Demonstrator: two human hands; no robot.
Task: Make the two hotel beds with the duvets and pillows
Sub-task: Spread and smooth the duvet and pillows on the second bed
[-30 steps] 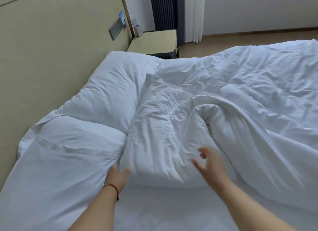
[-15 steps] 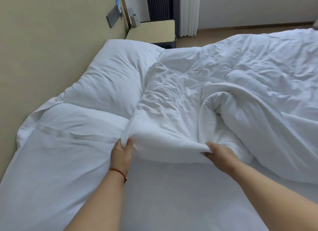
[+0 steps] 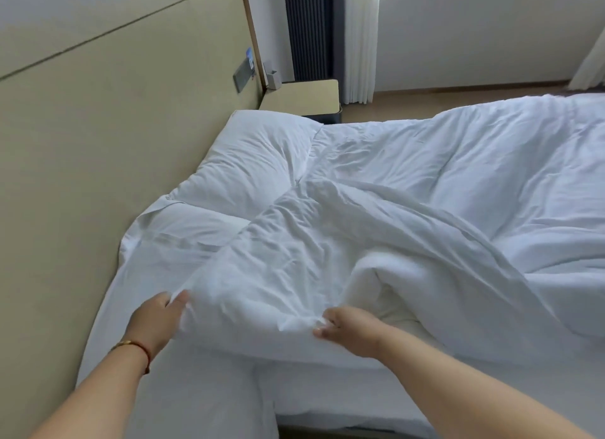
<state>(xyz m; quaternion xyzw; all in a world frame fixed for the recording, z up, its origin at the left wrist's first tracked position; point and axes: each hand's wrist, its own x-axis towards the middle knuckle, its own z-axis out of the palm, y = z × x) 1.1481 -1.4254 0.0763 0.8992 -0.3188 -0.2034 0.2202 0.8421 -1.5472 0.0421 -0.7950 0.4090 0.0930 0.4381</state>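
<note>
Both hands on the crumpled white cotton duvet (image 3: pixel 327 258)
Left hand (image 3: pixel 154 321) grips its near edge; right hand (image 3: pixel 350 330) pinches a bunched fold

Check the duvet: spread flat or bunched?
Bunched. The duvet lies rumpled with its near edge folded and lifted, held by the left hand and right hand.

Left hand (image 3: pixel 156 321) fingertips buried in duvet (image 3: pixel 327 258) fold, motion-blurred. Right hand (image 3: pixel 352 330) fingers partly wrapped in cloth. Near pillow (image 3: pixel 170 242) mostly under the duvet. Wall panel (image 3: pixel 244 73) label unreadable (too small). Bed's right side cropped.
</note>
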